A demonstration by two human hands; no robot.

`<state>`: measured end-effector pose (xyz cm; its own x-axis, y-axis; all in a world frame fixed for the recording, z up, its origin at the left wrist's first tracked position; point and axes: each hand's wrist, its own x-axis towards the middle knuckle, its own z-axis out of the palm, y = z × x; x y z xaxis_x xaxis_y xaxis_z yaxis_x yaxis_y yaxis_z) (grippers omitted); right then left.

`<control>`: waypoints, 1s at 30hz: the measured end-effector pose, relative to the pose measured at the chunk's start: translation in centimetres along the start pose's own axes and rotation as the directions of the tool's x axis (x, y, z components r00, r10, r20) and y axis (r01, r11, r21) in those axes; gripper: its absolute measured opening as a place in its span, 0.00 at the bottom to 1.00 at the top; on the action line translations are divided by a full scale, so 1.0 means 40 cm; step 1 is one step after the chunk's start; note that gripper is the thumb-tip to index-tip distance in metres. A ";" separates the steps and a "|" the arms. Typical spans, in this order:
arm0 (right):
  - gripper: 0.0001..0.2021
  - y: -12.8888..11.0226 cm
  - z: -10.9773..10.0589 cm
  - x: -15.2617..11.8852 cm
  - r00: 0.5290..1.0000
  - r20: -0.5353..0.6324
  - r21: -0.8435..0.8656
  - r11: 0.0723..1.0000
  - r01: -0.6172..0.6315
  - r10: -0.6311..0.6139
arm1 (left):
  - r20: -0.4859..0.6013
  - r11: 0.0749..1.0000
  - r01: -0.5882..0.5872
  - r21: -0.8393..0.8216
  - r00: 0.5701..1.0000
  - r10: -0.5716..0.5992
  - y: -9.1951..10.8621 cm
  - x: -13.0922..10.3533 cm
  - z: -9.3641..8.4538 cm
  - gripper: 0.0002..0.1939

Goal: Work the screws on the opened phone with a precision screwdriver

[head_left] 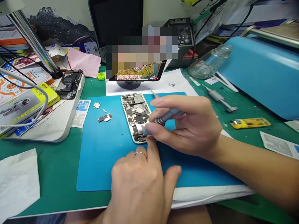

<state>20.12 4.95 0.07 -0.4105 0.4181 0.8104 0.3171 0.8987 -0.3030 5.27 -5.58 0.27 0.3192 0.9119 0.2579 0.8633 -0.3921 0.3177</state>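
Note:
An opened smartphone point(136, 116) lies on a blue mat point(100, 168), its inner parts exposed. My right hand point(191, 124) grips a grey screwdriver point(163, 119) between thumb and fingers, slanted so its tip meets the phone's lower end. Behind my right index finger a second slim metal tip point(153, 92) shows; whether that tool is held or lying down, I cannot tell. My left hand point(140, 180) holds nothing; its index finger stretches to the phone's lower right edge, thumb spread away. Left of the phone lie a metal shield plate point(105, 117), a small silver part point(97, 105) and several tiny screws.
A phone on a stand point(137, 71) is behind the mat. To the right are another screwdriver point(218, 98), a yellow box point(249, 123) and a glass jar point(210, 63). On the left, a second opened phone point(69, 84) rests on a white device point(58, 124).

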 end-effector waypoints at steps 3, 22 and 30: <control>0.28 -0.001 0.000 -0.001 1.000 0.002 0.009 1.000 -0.012 0.012 | -0.007 1.000 0.002 -0.007 1.000 -0.002 0.001 0.002 0.001 0.20; 0.18 -0.014 -0.012 -0.003 0.996 0.050 -0.018 0.997 -0.074 0.075 | 0.011 0.999 0.039 0.030 0.999 -0.040 0.013 0.008 -0.004 0.14; 0.23 -0.013 -0.030 -0.002 0.987 0.161 0.027 1.000 -0.001 -0.004 | -0.005 0.999 0.038 0.015 0.999 -0.038 0.007 0.011 -0.005 0.13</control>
<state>21.03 4.28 0.76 -0.5437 0.4307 0.7204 0.2940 0.9016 -0.3171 5.57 -5.30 0.66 0.2839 0.9256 0.2503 0.8808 -0.3549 0.3135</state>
